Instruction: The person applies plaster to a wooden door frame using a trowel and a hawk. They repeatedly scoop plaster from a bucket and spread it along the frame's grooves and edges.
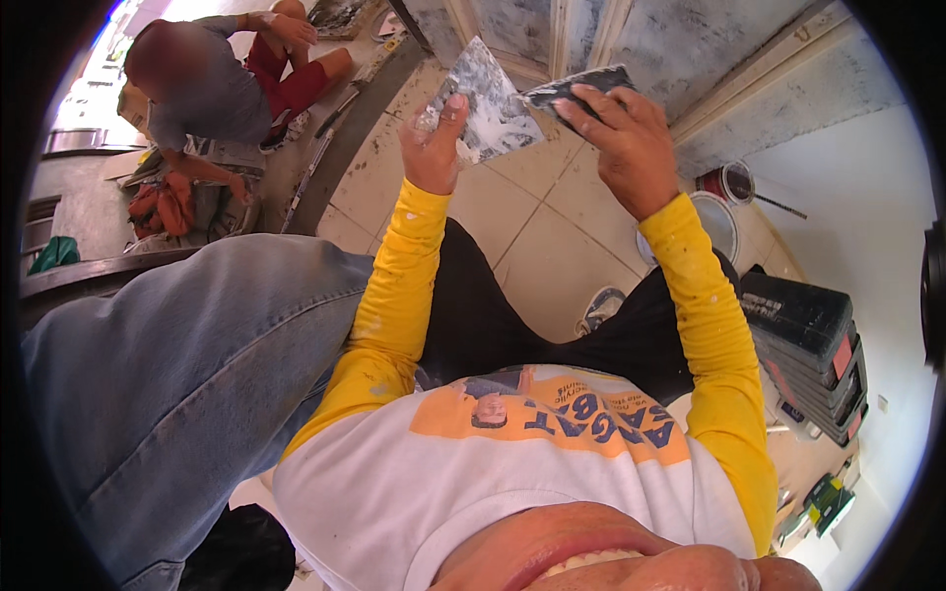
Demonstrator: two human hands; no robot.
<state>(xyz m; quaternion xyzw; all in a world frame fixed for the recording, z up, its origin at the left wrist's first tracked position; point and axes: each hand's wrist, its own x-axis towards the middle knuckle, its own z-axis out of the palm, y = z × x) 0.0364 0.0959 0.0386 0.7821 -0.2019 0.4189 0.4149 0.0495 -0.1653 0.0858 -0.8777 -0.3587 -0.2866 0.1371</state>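
While the left hand (434,150) grasped a smeared plate (489,98) at its one o'clock, the right hand (633,146) clasped a dark blade (546,95) toward ten, long axis roughly nine-to-three, tip by the plate.

White-smeared grey plate (488,103), seemingly black pad (564,89), yellow sleeves (402,266)

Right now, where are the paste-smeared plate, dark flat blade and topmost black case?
Paste-smeared plate (493,101): head view, middle of its face.
Dark flat blade (604,78): head view, its uncovered dark face.
Topmost black case (800,305): head view, its upper side.
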